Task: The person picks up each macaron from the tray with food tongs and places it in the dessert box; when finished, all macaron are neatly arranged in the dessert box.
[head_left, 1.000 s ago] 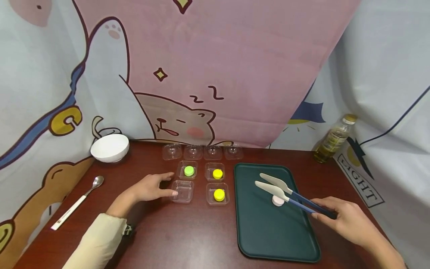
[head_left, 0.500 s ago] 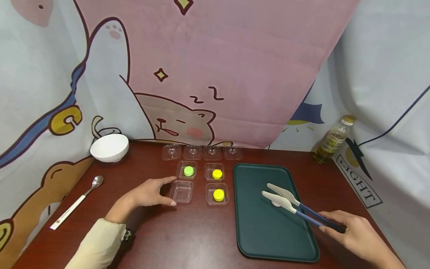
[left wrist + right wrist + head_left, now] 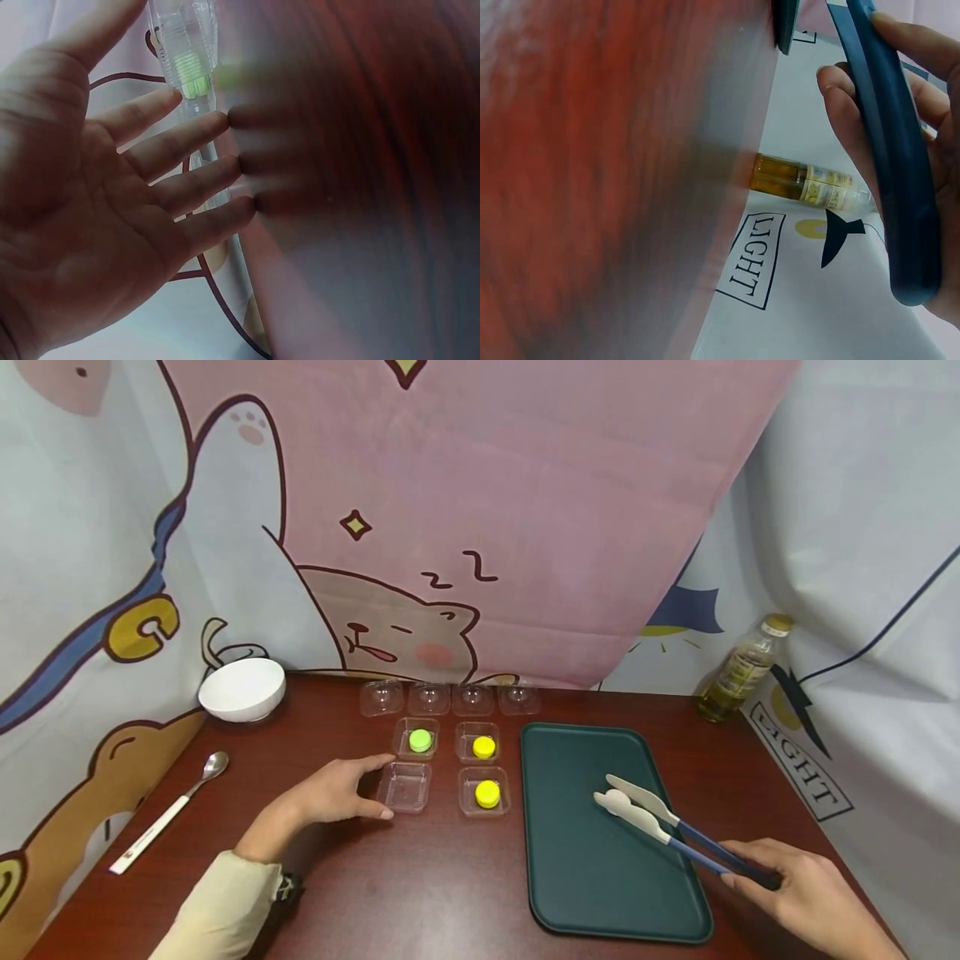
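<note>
My right hand (image 3: 806,889) grips a pair of tongs (image 3: 693,843) by their dark blue handles. The cream tips lie over the dark green tray (image 3: 577,893), spread a little apart. A pale macaron (image 3: 617,798) shows at the tips; whether they pinch it I cannot tell. In the right wrist view the fingers wrap the tongs' handle (image 3: 892,150). My left hand (image 3: 330,793) rests with thumb and forefinger spread at the left side of a bare clear plastic box (image 3: 407,789). Its fingers are straight in the left wrist view, near the table.
Clear boxes hold a green macaron (image 3: 420,741), a yellow macaron (image 3: 483,747) and another yellow macaron (image 3: 487,793). Several clear lids (image 3: 429,698) line the back edge. A white bowl (image 3: 242,690) and a spoon (image 3: 161,827) are at left, an oil bottle (image 3: 742,672) at back right.
The right hand and tongs have shifted right and slightly toward me, bringing the tips to the pale macaron. My left thumb has drawn back from over the bare box to beside it.
</note>
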### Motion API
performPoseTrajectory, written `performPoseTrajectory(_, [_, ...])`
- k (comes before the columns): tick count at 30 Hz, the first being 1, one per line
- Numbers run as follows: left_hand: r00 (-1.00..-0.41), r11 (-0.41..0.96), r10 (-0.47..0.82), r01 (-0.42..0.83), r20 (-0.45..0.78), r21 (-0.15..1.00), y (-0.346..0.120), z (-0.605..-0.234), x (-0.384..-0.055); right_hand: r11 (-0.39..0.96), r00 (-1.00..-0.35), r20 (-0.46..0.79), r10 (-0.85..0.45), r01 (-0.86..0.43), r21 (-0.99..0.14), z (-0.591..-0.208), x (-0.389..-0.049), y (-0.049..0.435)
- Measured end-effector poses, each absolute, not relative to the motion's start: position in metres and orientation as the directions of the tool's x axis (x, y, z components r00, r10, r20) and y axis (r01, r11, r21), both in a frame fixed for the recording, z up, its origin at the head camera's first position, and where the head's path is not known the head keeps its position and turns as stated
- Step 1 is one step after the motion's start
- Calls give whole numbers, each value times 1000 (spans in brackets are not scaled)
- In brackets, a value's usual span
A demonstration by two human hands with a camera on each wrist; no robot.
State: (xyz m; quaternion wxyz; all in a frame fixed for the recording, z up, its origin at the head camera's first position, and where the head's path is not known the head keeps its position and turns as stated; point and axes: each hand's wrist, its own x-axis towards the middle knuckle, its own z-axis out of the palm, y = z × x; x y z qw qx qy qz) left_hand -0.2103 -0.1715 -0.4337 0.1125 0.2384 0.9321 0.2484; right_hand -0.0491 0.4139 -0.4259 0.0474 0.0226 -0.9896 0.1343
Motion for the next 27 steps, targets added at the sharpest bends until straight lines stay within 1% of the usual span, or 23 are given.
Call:
performPoseTrajectory(10, [-869,773,488,387,-82,502,-168,-434,-209,967,-997,67,-33,-49,-251,-426,-49,413])
performPoseTrajectory(27, [-875,776,478,382,-75,502,-168,-435,-209,966,-991,116,-71,-97,-239,-427,-47,413])
